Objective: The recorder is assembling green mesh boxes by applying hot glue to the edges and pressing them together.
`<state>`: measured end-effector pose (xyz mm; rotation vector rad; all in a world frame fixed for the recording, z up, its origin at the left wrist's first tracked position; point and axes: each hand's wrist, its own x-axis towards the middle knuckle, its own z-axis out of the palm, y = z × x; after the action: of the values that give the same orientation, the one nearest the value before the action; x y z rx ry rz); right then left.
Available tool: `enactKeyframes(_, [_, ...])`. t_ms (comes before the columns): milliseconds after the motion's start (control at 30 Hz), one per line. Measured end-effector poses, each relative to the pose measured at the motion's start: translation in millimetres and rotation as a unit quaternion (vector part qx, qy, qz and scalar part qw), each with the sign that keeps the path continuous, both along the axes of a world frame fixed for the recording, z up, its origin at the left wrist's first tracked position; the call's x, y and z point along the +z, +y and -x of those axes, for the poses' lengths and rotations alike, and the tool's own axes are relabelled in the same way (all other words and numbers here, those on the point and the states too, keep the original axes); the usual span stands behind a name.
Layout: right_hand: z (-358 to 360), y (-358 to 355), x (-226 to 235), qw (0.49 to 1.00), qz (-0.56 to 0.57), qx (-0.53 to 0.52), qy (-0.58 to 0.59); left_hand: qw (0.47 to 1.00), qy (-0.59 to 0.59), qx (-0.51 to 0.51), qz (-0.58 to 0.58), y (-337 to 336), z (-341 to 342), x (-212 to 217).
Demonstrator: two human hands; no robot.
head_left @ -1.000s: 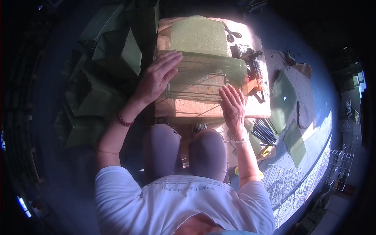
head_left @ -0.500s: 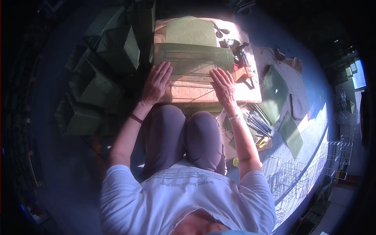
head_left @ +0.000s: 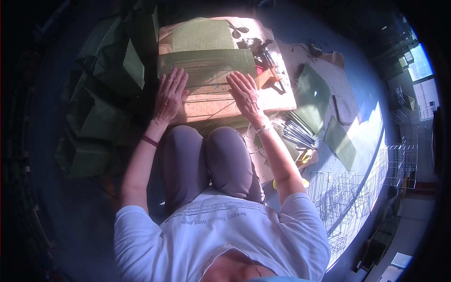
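The fingers of the left hand (head_left: 169,94) are spread out flat, and they hold nothing. They press down on a green mesh sheet (head_left: 206,68) just above the middle of the frame. The right hand (head_left: 244,91) lies flat in the same way, fingers open and a little apart, on the right part of the same sheet. The two hands sit side by side with a wide gap of sheet between them.

The green mesh sheet rests on a pale board (head_left: 221,105) that shows orange under the hands. The near edge of the sheet runs just under the palms, and the board sticks out past it toward the person's knees (head_left: 206,155). A second, lighter green sheet (head_left: 202,35) lies above the first one, near the top of the frame.

To the left of the board stands a pile of dark green folded pieces (head_left: 112,70), close to the left hand's thumb side. To the right of the board lie small tools (head_left: 263,49), a bundle of thin metal rods (head_left: 300,134) and more green pieces (head_left: 312,96) on the floor. Wire racks (head_left: 347,197) sit at the lower right. The floor at the far left of the frame is dark.
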<state>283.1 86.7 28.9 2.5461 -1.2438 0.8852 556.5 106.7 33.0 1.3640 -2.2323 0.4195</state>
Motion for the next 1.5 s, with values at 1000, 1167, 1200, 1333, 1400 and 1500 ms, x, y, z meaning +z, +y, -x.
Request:
enactKeyframes(1000, [11.4, 25.0, -5.6, 0.994, 0.013, -0.099, -0.047, 0.994, 0.088, -0.062, 0.030, 22.6, -10.6, 33.3])
enactKeyframes(1167, [13.8, 24.1, -8.3, 0.994, -0.003, -0.102, -0.043, 0.998, 0.002, -0.060, -0.026, -3.8, 8.5, 15.6])
enactKeyframes(1200, [16.4, 25.2, -12.6, 0.989, -0.011, -0.117, -0.089, 0.998, -0.016, -0.050, -0.033, -5.9, 10.2, 13.0])
enactKeyframes(1333, [24.5, 29.3, -20.8, 0.892, -0.102, -0.164, -0.409, 0.999, -0.028, -0.038, -0.021, -9.6, 13.2, 9.9])
enactKeyframes(1400, [30.3, 26.4, -28.2, 0.758, -0.213, -0.121, -0.605, 0.999, -0.030, -0.039, -0.024, -8.0, 12.2, 9.8])
enactKeyframes(1500, [32.8, 16.2, -38.0, 0.643, -0.256, -0.058, -0.720, 0.998, -0.038, -0.035, -0.026, -7.6, 13.0, 11.3])
